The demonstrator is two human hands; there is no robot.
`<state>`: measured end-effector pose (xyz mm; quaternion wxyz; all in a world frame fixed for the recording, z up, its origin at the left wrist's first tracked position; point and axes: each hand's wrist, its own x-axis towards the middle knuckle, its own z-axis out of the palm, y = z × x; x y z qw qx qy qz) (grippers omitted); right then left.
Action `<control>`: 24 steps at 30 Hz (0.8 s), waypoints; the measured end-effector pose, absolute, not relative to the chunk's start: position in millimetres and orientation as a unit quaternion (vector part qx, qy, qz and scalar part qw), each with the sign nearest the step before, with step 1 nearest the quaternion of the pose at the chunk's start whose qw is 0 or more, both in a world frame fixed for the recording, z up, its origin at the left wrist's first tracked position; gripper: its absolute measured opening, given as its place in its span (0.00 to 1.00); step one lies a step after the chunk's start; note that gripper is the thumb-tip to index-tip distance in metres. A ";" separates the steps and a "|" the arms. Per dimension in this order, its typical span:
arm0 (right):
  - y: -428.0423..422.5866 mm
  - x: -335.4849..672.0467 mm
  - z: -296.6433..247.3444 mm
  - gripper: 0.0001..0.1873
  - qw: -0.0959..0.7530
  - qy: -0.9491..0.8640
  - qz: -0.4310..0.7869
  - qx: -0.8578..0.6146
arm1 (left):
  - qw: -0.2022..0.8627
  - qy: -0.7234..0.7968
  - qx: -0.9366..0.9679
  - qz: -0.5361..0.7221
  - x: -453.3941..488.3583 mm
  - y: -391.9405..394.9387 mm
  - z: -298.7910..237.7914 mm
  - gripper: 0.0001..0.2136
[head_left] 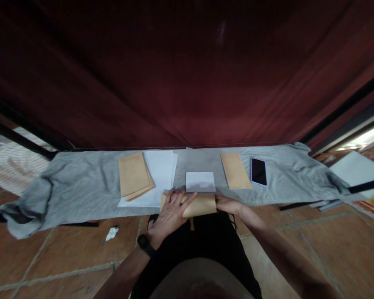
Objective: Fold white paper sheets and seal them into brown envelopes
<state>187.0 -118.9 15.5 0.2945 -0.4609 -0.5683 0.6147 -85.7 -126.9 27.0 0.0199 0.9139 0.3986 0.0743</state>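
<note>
A brown paper envelope (202, 205) lies crosswise at the front edge of the cloth-covered bench, close to my lap. Over its left part my left hand (174, 207) rests flat, fingers spread and thumb pointing right. At the envelope's right end is my right hand (229, 204), its fingertips hidden in or behind the paper. Just beyond the envelope sits a small white sheet of paper (200, 182). To the left, several brown envelopes (134, 174) are stacked over white sheets (160, 166). A single brown envelope (236, 171) lies to the right.
A phone (259, 171) in a pale purple case lies right of the single envelope. Wrinkled grey cloth (87, 178) covers the long, narrow bench. Behind it hangs a dark red cloth (187, 83). On the tiled floor (81, 249) is a crumpled white scrap (112, 233).
</note>
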 end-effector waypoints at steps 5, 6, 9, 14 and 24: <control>-115.6 194.0 2.2 0.20 0.271 -0.553 0.618 -0.488 | -0.012 0.427 0.900 0.084 -103.2 -123.2 33.3 0.43; -111.7 197.0 -1.0 0.20 0.276 -0.552 0.591 -0.519 | -0.014 0.436 0.895 0.089 -107.9 -121.8 32.6 0.43; -95.3 204.0 -10.3 0.17 0.296 -0.542 0.472 -0.629 | -0.019 0.462 0.880 0.107 -122.8 -117.1 28.9 0.45; -74.9 185.4 -20.1 0.15 0.278 -0.535 0.317 -0.732 | -0.039 0.494 0.859 0.126 -141.4 -112.0 21.6 0.48; -66.5 155.8 -26.6 0.23 0.175 -0.508 0.187 -0.822 | -0.048 0.517 0.846 0.123 -159.7 -112.4 8.8 0.49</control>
